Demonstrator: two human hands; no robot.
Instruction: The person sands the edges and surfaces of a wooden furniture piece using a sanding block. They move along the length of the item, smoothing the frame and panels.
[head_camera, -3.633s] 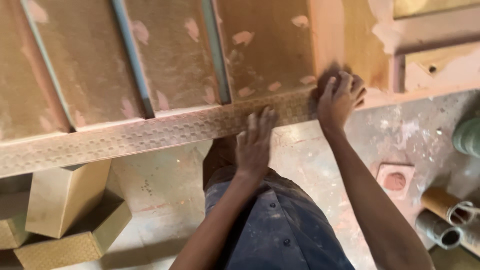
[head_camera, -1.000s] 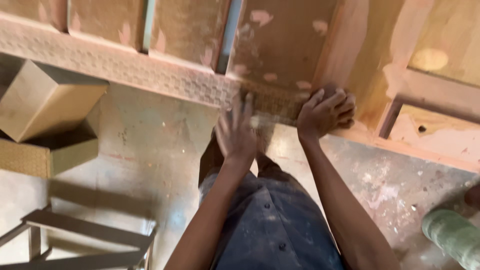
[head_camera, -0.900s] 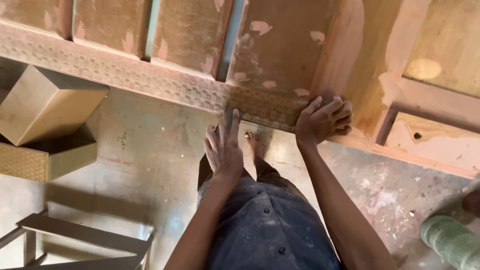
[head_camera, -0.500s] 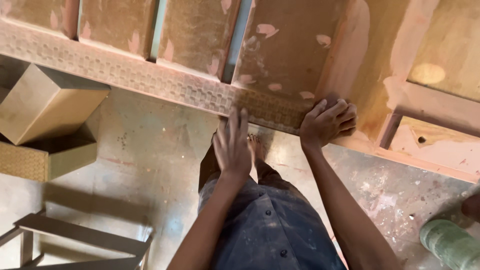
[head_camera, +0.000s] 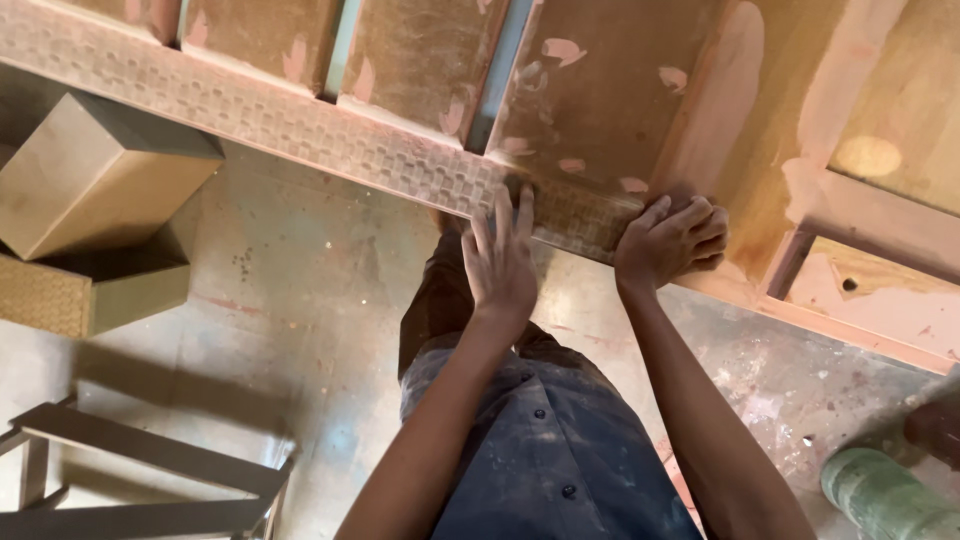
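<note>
Dusty concrete floor (head_camera: 300, 300), stained and flecked with filler, runs under a large wooden panelled piece (head_camera: 600, 90) lying flat across the top of the view, its recessed panels dabbed with pinkish putty patches. Along its near edge runs a carved rail (head_camera: 300, 120) with a basket-weave texture. The left hand (head_camera: 500, 265) lies flat and open on this rail, fingers spread and pointing away from the body, gripping nothing. The right hand (head_camera: 672, 240) sits just beside it at the rail's end, fingers curled down over the edge; whether something small is tucked under the knuckles cannot be told. To the left, two plain wooden boxes (head_camera: 95, 185) stand near the rail, and a slatted wooden frame (head_camera: 130, 470) lies on the floor below them. A green cylinder (head_camera: 885, 500) rests at the lower right. Judging from the pose, the person leans over the edge with weight on both palms, so a slip on loose dust could drive the fingers along the rough carving and scrape them, and pressing on putty that may not have set could smear the patches or dent the fine relief.
</note>
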